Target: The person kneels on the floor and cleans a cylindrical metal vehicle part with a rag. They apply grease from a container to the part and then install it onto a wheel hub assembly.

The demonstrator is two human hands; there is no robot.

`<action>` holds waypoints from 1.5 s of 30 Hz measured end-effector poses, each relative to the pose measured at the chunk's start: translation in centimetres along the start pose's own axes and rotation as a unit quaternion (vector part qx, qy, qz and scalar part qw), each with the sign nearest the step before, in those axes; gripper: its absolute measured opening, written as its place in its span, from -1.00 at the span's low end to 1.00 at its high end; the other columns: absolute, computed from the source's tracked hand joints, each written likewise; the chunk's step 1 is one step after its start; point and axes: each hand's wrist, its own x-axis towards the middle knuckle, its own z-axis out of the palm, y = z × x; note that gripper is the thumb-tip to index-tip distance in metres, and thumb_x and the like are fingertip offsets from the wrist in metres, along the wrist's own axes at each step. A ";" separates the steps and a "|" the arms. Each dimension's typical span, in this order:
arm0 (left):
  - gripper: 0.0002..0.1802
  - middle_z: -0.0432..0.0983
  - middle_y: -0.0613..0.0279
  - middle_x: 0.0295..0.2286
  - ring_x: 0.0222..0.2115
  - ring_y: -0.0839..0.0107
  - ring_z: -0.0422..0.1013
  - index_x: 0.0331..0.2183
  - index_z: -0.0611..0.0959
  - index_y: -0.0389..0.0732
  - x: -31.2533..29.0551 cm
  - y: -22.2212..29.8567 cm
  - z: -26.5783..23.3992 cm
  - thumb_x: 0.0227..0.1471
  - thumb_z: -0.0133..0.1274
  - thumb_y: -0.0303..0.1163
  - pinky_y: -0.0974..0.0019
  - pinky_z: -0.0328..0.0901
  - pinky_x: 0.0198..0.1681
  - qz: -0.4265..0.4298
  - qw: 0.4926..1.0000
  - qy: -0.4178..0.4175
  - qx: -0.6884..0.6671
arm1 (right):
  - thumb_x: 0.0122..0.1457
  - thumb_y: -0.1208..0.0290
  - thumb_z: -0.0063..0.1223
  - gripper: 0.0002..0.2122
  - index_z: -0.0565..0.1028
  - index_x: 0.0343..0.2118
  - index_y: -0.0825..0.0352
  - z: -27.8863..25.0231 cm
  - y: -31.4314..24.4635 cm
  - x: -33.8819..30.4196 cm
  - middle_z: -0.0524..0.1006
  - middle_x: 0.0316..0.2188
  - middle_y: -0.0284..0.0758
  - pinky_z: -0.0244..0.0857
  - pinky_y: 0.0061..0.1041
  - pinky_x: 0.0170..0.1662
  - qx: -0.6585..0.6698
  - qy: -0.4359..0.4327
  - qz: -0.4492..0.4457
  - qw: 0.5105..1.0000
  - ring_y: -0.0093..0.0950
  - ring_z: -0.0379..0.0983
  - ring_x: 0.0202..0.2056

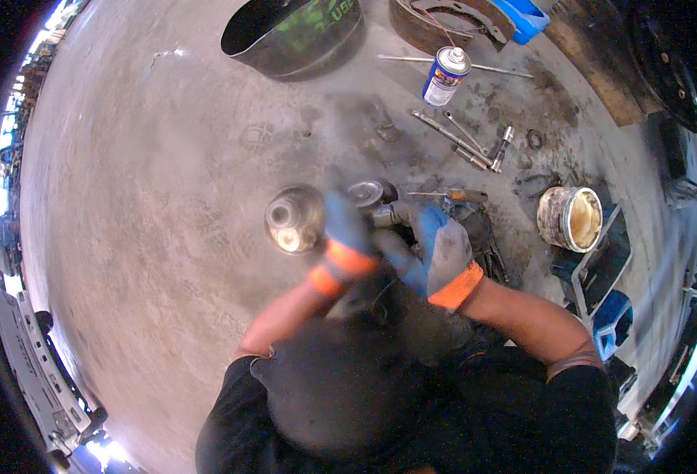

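Both my hands wear grey-blue gloves with orange cuffs and work close together over the floor. My left hand point(347, 225) is smeared by motion beside a round metal bowl point(311, 207) that holds pale round parts point(288, 239); its fingers cannot be made out. My right hand point(446, 251) curls with thumb and fingers around a dark spot, next to a grey cylindrical metal part point(382, 215). What lies in its grip is mostly hidden. Just beyond the hands is a round, shiny metal piece point(364, 192). A screwdriver point(465, 194) with an orange-brown handle lies past the right fingers.
At the right stands a tub of tan grease point(585, 220) by a dark crate point(601, 265). Ratchets and bars point(463, 142) lie farther off, near a spray can point(446, 77). A cut black-green drum point(297, 39) and curved brake shoes point(435, 31) are at the far side.
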 end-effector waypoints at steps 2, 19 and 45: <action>-0.46 0.55 0.22 -0.36 -0.36 0.36 0.47 -0.22 0.58 -0.25 -0.2 0.3 0.6 0.07 -0.08 0.06 0.31 0.39 -0.29 -0.033 0.998 0.000 -0.047 | 0.27 0.27 -0.08 -0.64 0.40 0.04 0.37 0.2 -0.4 0.0 0.55 -0.22 -0.28 0.40 -0.43 -0.17 -0.005 0.005 -0.003 1.000 -0.47 0.48 -0.23; -0.51 0.52 0.20 -0.22 -0.35 0.42 0.47 0.07 0.44 -0.26 -2.1 4.3 -0.1 0.06 0.03 -0.53 0.37 0.39 -0.35 -0.076 0.957 -0.280 -0.022 | 0.28 0.26 -0.09 -0.63 0.37 0.07 0.36 -3.3 1.5 1.8 0.55 -0.22 -0.28 0.42 -0.42 -0.19 0.082 -0.034 0.143 0.986 -0.45 0.49 -0.24; -0.56 0.50 0.03 -0.22 -0.21 0.28 0.46 -0.05 0.38 -0.33 -2.5 4.8 0.8 0.16 0.07 -0.24 0.19 0.35 -0.13 0.244 0.899 -0.216 0.291 | 0.29 0.23 -0.11 -0.61 0.34 0.10 0.35 -3.6 2.1 1.9 0.54 -0.22 -0.27 0.44 -0.40 -0.23 0.135 -0.067 0.204 0.967 -0.42 0.50 -0.25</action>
